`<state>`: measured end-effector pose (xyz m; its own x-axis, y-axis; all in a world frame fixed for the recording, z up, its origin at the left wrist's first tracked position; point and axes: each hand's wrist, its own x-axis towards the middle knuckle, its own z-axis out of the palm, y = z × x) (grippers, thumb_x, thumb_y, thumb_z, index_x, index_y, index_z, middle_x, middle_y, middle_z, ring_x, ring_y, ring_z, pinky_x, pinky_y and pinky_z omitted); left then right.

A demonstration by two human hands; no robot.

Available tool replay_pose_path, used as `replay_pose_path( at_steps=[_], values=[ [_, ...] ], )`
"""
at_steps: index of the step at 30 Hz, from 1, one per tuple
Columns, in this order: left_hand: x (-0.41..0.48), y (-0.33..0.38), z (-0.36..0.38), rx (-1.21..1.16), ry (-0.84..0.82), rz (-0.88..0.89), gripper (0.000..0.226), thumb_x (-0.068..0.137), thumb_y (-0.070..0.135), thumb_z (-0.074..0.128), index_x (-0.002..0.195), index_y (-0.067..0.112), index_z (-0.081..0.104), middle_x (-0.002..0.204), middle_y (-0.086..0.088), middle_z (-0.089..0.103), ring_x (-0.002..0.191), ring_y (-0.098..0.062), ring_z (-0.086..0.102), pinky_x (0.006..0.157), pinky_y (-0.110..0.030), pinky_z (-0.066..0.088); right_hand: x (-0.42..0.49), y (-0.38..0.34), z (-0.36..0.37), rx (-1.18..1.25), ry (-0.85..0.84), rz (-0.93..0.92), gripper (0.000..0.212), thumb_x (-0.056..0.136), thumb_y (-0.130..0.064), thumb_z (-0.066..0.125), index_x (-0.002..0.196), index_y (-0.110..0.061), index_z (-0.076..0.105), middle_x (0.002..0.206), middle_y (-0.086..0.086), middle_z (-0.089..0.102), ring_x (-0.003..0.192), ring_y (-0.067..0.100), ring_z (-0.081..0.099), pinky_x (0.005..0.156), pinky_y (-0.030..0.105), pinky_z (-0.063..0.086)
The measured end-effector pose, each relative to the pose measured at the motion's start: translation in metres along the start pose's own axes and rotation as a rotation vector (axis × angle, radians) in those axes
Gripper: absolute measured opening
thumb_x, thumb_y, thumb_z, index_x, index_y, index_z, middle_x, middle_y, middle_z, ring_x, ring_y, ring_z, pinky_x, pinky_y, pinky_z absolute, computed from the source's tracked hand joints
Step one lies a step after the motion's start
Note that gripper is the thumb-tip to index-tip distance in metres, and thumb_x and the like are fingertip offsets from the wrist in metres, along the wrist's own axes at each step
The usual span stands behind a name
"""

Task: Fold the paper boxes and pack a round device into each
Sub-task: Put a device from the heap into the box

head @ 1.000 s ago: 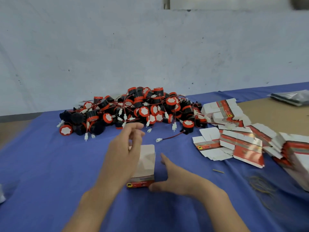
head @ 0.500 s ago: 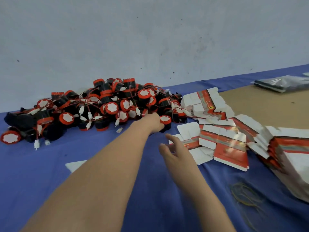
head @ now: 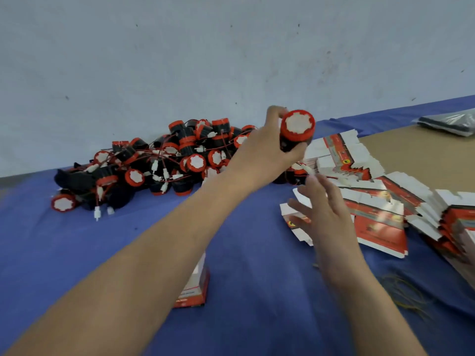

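My left hand (head: 267,150) grips a round device (head: 297,129), black with a red ring and a white face, lifted above the table at the right end of the pile of round devices (head: 159,163). Its red wire hangs down with a white plug near my right fingertips. My right hand (head: 323,214) hovers with fingers spread over the flat paper boxes (head: 372,217). A folded red and white box (head: 196,286) stands on the blue cloth, partly hidden under my left forearm.
Further stacks of flat boxes (head: 457,227) spread toward the right edge. A bare brown tabletop (head: 416,155) lies behind them, with a dark plastic bag (head: 449,122) at the far right. Yellow rubber bands (head: 403,291) lie on the cloth. A grey wall (head: 180,60) backs the table.
My left hand left the folded box, reached into the pile and lifted one round device. My right hand moved forward over the flat boxes.
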<state>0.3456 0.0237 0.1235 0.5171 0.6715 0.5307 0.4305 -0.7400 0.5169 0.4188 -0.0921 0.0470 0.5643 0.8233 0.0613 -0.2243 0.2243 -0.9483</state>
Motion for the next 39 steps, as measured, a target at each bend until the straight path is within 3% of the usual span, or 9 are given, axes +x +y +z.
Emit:
replay_pose_path(
  at_steps=[5,9,12,15,20,26,30,35,39],
  values=[
    [-0.084,0.036,-0.055,0.233,-0.027,0.191,0.058,0.090,0.047,0.062,0.139,0.045,0.031,0.118,0.010,0.057,0.097,-0.010,0.063,0.079,-0.039,0.056,-0.034,-0.030,0.045,0.551,-0.177,0.017,0.048,0.095,-0.054,0.054,0.132,-0.025,0.062,0.122,0.000,0.072,0.110,0.012,0.070,0.082,0.028,0.059],
    [-0.147,0.029,-0.089,0.312,0.035,0.074,0.056,0.100,0.040,0.052,0.149,0.048,0.025,0.122,0.012,0.054,0.098,-0.013,0.062,0.076,-0.042,0.055,-0.067,-0.025,0.080,0.572,-0.159,0.002,0.042,0.097,-0.041,0.060,0.132,-0.018,0.062,0.120,0.003,0.073,0.112,0.019,0.070,0.086,0.032,0.059],
    [-0.184,0.012,-0.110,0.350,0.104,-0.050,0.035,0.101,0.042,0.047,0.136,0.044,0.046,0.101,0.023,0.061,0.090,-0.006,0.065,0.070,-0.037,0.055,-0.077,-0.025,0.091,0.590,-0.142,-0.028,0.038,0.097,-0.036,0.062,0.131,-0.018,0.061,0.117,0.001,0.074,0.109,0.020,0.071,0.084,0.034,0.060],
    [-0.204,0.000,-0.130,0.376,0.129,-0.074,0.022,0.099,0.042,0.047,0.112,0.038,0.064,0.097,0.021,0.067,0.083,-0.004,0.065,0.064,-0.035,0.054,-0.084,-0.023,0.103,0.476,-0.211,-0.059,0.034,0.099,-0.036,0.059,0.128,-0.019,0.062,0.107,0.000,0.074,0.097,0.020,0.074,0.077,0.030,0.060],
    [-0.217,-0.019,-0.165,0.385,0.090,-0.069,0.018,0.091,0.054,0.051,0.090,0.042,0.064,0.094,0.022,0.055,0.080,0.008,0.054,0.055,-0.017,0.041,-0.089,-0.012,0.118,0.273,-0.323,-0.009,0.045,0.105,-0.041,0.046,0.143,-0.018,0.049,0.105,0.006,0.071,0.081,0.023,0.074,0.062,0.025,0.055],
    [-0.219,-0.024,-0.180,0.274,0.100,-0.031,0.010,0.090,0.043,0.061,0.084,0.037,0.065,0.093,0.020,0.054,0.086,-0.002,0.055,0.061,-0.022,0.044,-0.093,-0.005,0.119,0.008,-0.424,-0.033,0.032,0.096,-0.045,0.058,0.115,-0.020,0.062,0.088,0.002,0.075,0.072,0.025,0.074,0.054,0.026,0.050],
    [-0.220,-0.029,-0.184,0.182,0.092,-0.073,0.003,0.091,0.038,0.064,0.093,0.038,0.061,0.096,0.021,0.055,0.090,0.001,0.054,0.068,-0.015,0.042,-0.100,-0.006,0.118,-0.173,-0.574,-0.083,0.042,0.087,-0.058,0.051,0.104,-0.027,0.074,0.086,0.010,0.075,0.066,0.019,0.068,0.053,0.022,0.046],
    [-0.223,-0.030,-0.175,0.047,-0.062,-0.094,0.043,0.094,0.035,0.063,0.131,0.054,0.053,0.095,0.018,0.050,0.085,-0.003,0.053,0.071,-0.016,0.042,-0.098,-0.006,0.106,-0.274,-0.655,-0.058,0.047,0.086,-0.066,0.049,0.089,-0.028,0.077,0.071,0.009,0.071,0.057,0.014,0.059,0.051,0.023,0.042],
    [-0.226,-0.024,-0.165,-0.174,-0.107,-0.075,0.048,0.093,0.028,0.068,0.127,0.058,0.053,0.103,0.032,0.060,0.074,0.003,0.058,0.074,-0.008,0.045,-0.091,-0.014,0.094,-0.272,-0.701,-0.001,0.041,0.074,-0.072,0.066,0.086,-0.035,0.078,0.071,0.006,0.072,0.051,0.017,0.061,0.041,0.020,0.038]
  ],
)
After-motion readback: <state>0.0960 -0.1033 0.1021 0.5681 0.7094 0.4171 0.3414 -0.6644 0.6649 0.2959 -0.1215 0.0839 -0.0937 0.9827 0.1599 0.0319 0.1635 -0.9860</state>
